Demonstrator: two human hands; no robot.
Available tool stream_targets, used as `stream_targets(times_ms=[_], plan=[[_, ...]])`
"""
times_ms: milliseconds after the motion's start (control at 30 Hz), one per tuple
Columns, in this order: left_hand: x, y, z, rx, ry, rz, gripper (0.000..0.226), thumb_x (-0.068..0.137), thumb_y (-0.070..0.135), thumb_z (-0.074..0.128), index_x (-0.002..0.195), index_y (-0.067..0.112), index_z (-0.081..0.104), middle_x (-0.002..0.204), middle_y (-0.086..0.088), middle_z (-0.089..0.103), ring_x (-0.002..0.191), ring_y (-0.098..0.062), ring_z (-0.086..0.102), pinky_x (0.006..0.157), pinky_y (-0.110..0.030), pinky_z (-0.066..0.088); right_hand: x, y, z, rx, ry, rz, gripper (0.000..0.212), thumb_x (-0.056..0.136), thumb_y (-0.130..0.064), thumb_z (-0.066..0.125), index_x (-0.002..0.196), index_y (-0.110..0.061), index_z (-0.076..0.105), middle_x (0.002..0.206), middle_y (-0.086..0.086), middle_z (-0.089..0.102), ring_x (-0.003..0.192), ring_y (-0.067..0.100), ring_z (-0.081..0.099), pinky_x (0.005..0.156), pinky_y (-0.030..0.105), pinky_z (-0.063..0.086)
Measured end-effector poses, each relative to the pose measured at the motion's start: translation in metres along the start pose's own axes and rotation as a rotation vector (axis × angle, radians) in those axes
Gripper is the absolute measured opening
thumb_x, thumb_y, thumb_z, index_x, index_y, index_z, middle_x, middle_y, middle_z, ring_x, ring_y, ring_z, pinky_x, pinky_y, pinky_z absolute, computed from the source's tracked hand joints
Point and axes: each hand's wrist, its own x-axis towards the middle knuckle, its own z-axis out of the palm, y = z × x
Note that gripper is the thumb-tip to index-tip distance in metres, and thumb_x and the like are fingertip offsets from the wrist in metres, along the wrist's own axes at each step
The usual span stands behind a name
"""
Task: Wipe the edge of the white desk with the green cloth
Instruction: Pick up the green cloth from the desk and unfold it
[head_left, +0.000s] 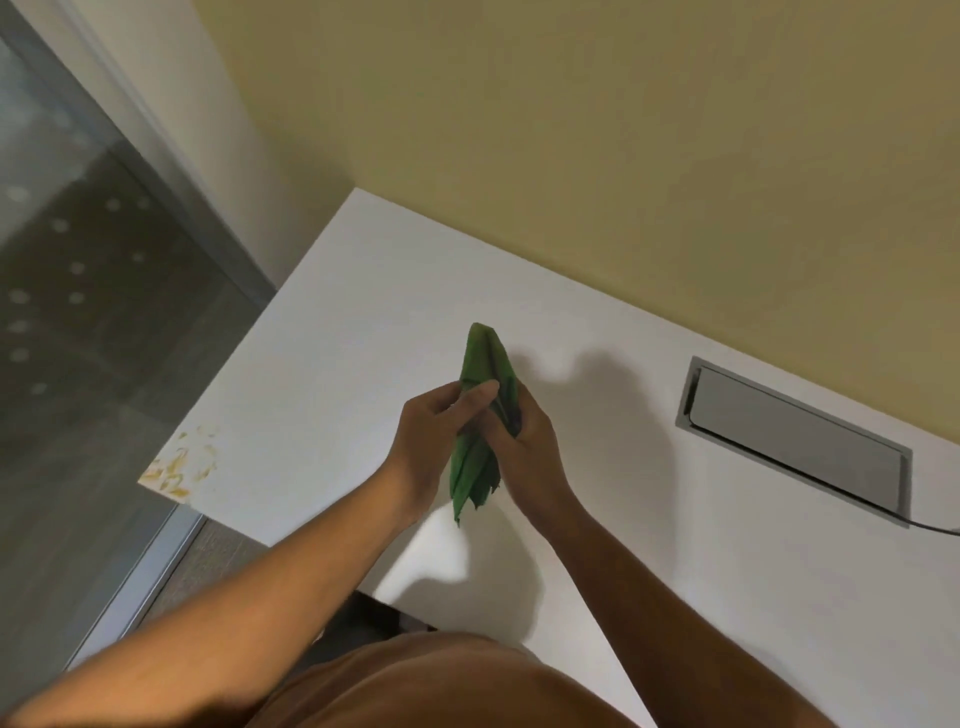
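A folded green cloth stands upright between both hands above the middle of the white desk. My left hand grips its left side, thumb and fingers closed on the fabric. My right hand holds the right side from behind. The cloth's lower end hangs below the palms. A yellow-orange smear marks the desk's near-left corner, well left of the hands.
A grey metal cable hatch is set into the desk at the right, with a dark cable leaving its lower corner. A yellow wall runs behind the desk. A glass panel and floor lie to the left.
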Motion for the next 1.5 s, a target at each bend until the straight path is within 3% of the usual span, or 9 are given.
stream_targets(times_ms=[300, 467, 633, 833, 967, 1133, 1233, 1300, 1500], plan=[[-0.02, -0.001, -0.096, 0.032, 0.23, 0.052, 0.022, 0.107, 0.022, 0.06, 0.111, 0.028, 0.08, 0.11, -0.002, 0.083, 0.112, -0.023, 0.076, 0.099, -0.039, 0.06, -0.02, -0.016, 0.09, -0.03, -0.032, 0.011, 0.025, 0.099, -0.027, 0.071, 0.124, -0.029, 0.072, 0.11, -0.007, 0.08, 0.105, 0.015, 0.076, 0.095, 0.048, 0.064], [-0.023, 0.018, -0.149, -0.037, 0.281, 0.002, 0.021, 0.109, 0.018, 0.054, 0.109, 0.019, 0.075, 0.112, -0.012, 0.077, 0.11, -0.029, 0.071, 0.084, -0.038, 0.061, -0.013, -0.018, 0.124, 0.004, 0.023, 0.094, 0.014, 0.105, -0.029, 0.063, 0.103, -0.029, 0.077, 0.098, -0.005, 0.082, 0.096, 0.013, 0.078, 0.095, 0.053, 0.063], [-0.01, 0.041, -0.207, 0.093, 0.267, -0.004, 0.017, 0.107, 0.018, 0.056, 0.097, 0.015, 0.07, 0.101, -0.009, 0.069, 0.099, -0.028, 0.065, 0.08, -0.038, 0.054, 0.002, -0.022, 0.136, 0.011, 0.102, 0.041, 0.017, 0.106, -0.022, 0.061, 0.103, -0.031, 0.075, 0.092, -0.019, 0.08, 0.086, -0.006, 0.074, 0.078, 0.021, 0.061], [0.027, 0.088, -0.251, 0.325, 0.17, 0.096, 0.018, 0.099, 0.004, 0.064, 0.084, 0.011, 0.071, 0.083, -0.011, 0.066, 0.08, -0.025, 0.062, 0.08, -0.036, 0.053, 0.04, -0.033, 0.142, -0.112, 0.132, -0.069, 0.014, 0.101, -0.024, 0.067, 0.105, -0.031, 0.078, 0.106, -0.006, 0.082, 0.104, 0.016, 0.077, 0.099, 0.045, 0.061], [0.052, 0.122, -0.259, 0.473, 0.072, 0.272, 0.018, 0.102, 0.002, 0.065, 0.11, 0.01, 0.078, 0.1, -0.01, 0.08, 0.088, -0.019, 0.076, 0.098, -0.041, 0.062, 0.063, -0.046, 0.141, -0.152, 0.16, -0.148, 0.014, 0.1, -0.014, 0.068, 0.106, -0.022, 0.079, 0.101, -0.003, 0.08, 0.099, 0.018, 0.074, 0.093, 0.04, 0.059], [0.071, 0.132, -0.285, 0.858, 0.024, 0.554, 0.024, 0.097, -0.002, 0.07, 0.116, 0.009, 0.081, 0.108, -0.003, 0.076, 0.064, 0.019, 0.061, 0.069, 0.003, 0.042, 0.061, -0.02, 0.148, -0.496, 0.198, -0.385, 0.022, 0.094, -0.01, 0.075, 0.114, -0.017, 0.079, 0.12, -0.003, 0.077, 0.111, 0.011, 0.066, 0.1, 0.013, 0.046], [0.084, 0.095, -0.328, 1.157, -0.029, 0.649, 0.021, 0.09, 0.009, 0.072, 0.104, 0.015, 0.086, 0.117, -0.01, 0.079, 0.107, -0.017, 0.071, 0.102, -0.024, 0.049, 0.047, 0.025, 0.159, -0.674, 0.09, -0.472, 0.021, 0.095, -0.015, 0.072, 0.114, -0.016, 0.081, 0.116, 0.003, 0.078, 0.109, 0.018, 0.065, 0.102, 0.007, 0.039], [0.088, 0.053, -0.354, 1.414, -0.022, 0.734, 0.016, 0.079, 0.015, 0.079, 0.09, 0.023, 0.087, 0.11, -0.011, 0.08, 0.11, -0.038, 0.072, 0.097, -0.049, 0.055, 0.035, 0.055, 0.17, -0.776, -0.016, -0.471, 0.021, 0.095, -0.015, 0.069, 0.112, -0.013, 0.082, 0.112, 0.009, 0.08, 0.105, 0.028, 0.068, 0.101, 0.024, 0.046], [0.058, -0.022, -0.388, 1.898, -0.137, 0.562, 0.03, 0.074, 0.006, 0.092, 0.092, 0.028, 0.086, 0.136, -0.016, 0.071, 0.138, -0.047, 0.058, 0.114, -0.079, 0.032, 0.013, 0.103, 0.187, -1.072, -0.323, -0.434, 0.03, 0.088, -0.008, 0.07, 0.115, -0.014, 0.081, 0.117, 0.011, 0.077, 0.106, 0.035, 0.068, 0.095, 0.044, 0.057]])
